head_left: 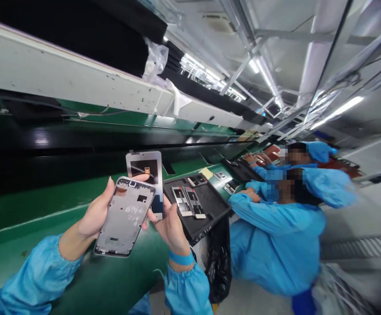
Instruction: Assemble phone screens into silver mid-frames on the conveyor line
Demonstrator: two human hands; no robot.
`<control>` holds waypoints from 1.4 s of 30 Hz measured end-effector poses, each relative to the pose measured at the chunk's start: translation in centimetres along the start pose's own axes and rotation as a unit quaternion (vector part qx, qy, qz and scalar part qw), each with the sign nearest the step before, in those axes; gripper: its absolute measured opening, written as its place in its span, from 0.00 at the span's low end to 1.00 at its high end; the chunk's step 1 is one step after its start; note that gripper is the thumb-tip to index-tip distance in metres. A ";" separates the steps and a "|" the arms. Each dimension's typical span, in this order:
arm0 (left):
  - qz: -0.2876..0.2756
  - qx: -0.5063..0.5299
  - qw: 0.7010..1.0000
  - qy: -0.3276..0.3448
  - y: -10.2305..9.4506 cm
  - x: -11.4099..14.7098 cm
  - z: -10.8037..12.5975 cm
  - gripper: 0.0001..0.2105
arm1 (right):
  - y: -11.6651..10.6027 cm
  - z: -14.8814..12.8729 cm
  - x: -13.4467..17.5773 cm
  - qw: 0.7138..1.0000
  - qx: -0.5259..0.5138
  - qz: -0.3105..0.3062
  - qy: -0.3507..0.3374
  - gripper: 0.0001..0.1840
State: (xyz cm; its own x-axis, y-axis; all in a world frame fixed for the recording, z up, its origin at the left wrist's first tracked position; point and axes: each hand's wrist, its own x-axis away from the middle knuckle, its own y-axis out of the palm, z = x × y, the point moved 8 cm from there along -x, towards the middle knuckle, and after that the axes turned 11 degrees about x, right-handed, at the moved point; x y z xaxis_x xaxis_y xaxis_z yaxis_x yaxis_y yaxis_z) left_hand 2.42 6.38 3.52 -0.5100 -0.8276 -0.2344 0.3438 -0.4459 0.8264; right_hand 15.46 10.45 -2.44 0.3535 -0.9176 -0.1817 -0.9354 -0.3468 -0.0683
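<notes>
While both hands are raised over the green work surface (pixel 118 282), a flat silver-grey metal phone frame (pixel 123 227) with rounded corners and pale handwriting stands tilted in front of the person. The left hand (pixel 95 214) grasps it, thumb along its left edge and the other fingers behind it. Just behind, partly covered by that frame, is a silver phone-shaped panel (pixel 157 175) with a dark rectangle and a small gold-coloured patch; the right hand (pixel 173 227) grips its lower end. A left fingertip shows in front of this panel, though whether it touches cannot be told.

To the right of the hands, a shallow black tray (pixel 216 205) lies at an angle, bearing two silver-and-black phone parts (pixel 188 203) side by side and a similar single part (pixel 197 180) near its far edge. A yellow paper slip (pixel 206 173) lies at that edge. Below the tray hangs a shiny black plastic bag (pixel 219 258). Farther right, two co-workers in blue smocks and caps (pixel 275 223) sit along the bench, and a long scuffed white beam (pixel 62 65) runs above it.
</notes>
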 end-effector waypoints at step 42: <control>0.020 0.120 0.988 0.093 3.3 1.4 1.4 0.27 | -3.9 -0.2 7.0 0.989 -0.072 0.128 -0.023 0.28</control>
State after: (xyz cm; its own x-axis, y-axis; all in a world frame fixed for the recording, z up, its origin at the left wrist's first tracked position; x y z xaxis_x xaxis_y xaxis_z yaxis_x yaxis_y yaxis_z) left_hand 1.70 4.22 6.64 -0.3380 -0.9012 -0.2713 0.1517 -0.3367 0.9293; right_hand 21.55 5.33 -3.30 0.1019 -0.9702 -0.2196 -0.9833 -0.1317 0.1257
